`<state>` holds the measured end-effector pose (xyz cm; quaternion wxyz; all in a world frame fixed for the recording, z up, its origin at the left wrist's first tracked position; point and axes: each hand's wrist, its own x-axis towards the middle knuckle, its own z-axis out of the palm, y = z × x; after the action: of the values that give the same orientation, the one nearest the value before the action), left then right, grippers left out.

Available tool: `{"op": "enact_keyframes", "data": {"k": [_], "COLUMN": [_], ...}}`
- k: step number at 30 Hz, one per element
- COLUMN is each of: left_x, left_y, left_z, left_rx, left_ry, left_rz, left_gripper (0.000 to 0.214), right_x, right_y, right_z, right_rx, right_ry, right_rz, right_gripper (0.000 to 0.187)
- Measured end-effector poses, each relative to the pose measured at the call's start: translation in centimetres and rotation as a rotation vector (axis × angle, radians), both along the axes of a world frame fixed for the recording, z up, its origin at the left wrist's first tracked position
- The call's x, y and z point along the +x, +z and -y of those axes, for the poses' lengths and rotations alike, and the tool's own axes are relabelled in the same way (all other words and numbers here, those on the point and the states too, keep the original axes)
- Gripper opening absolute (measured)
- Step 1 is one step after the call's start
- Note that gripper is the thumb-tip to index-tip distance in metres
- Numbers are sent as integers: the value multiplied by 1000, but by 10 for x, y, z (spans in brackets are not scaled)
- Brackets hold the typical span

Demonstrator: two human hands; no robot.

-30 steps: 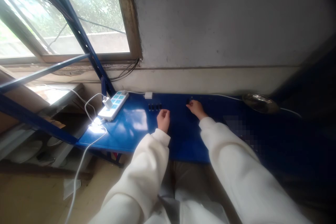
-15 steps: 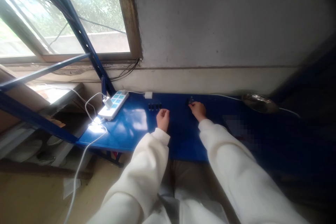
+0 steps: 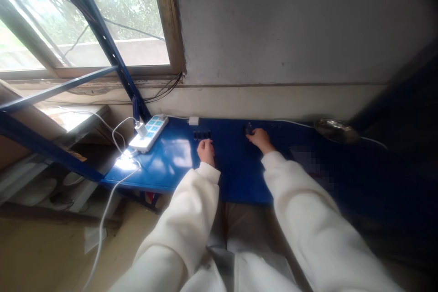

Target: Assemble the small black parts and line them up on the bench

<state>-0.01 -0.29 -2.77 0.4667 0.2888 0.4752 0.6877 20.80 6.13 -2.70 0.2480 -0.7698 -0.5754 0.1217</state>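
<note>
Several small dark pieces [image 3: 202,135] stand in a short row on the blue table [image 3: 239,169]. Just in front of that row is my left hand [image 3: 206,149], its fingers curled together; whatever they may hold is too small to make out. Farther right, my right hand [image 3: 260,139] reaches to a small cluster of dark and clear items [image 3: 248,128] near the back of the table. Its thumb and fingers are pinched at the near side of that cluster, and what lies between them is hidden.
A white power strip [image 3: 149,133] with a plugged-in charger [image 3: 140,129] lies at the table's left. A white adapter [image 3: 193,121] sits behind the dark row. At the back right stands a shiny metal bowl-like object [image 3: 337,130], with a white cable beside it. Blue shelf posts rise at the left.
My left hand has moved a little to the left, closer under the row of dark pieces. My right hand has shifted slightly right, still beside the small cluster.
</note>
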Motion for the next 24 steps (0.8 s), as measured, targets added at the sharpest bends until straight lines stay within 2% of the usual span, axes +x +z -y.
{"op": "enact_keyframes", "data": {"k": [2, 4, 7, 8, 10, 15, 19, 24], "left_x": [-2, -3, -5, -5, -5, -3, -1, 0], "left_y": [-1, -2, -2, -2, -2, 0, 2, 3], "left_z": [-1, -2, -3, -3, -3, -1, 1, 2], "left_rx": [-23, -32, -28, -27, -21, -9, -5, -7], "left_ry": [32, 39, 58, 70, 92, 106, 94, 84], "left_rz": [35, 51, 71, 77, 89, 106, 109, 115], "left_gripper": [11, 10, 10, 10, 11, 11, 12, 13], "right_x": [-13, -33, -72, -84, -105, -134, -145, -154], "right_y": [6, 10, 11, 11, 8, 0, -3, 1], "right_z": [9, 19, 29, 30, 29, 17, 12, 12], "right_rx": [1, 34, 97, 108, 120, 98, 20, -45], "right_ry": [2, 152, 438, 506, 555, 434, 309, 257], "right_rz": [1, -81, -208, -239, -282, -267, -188, -108], "right_gripper": [24, 23, 37, 41, 42, 37, 28, 22]}}
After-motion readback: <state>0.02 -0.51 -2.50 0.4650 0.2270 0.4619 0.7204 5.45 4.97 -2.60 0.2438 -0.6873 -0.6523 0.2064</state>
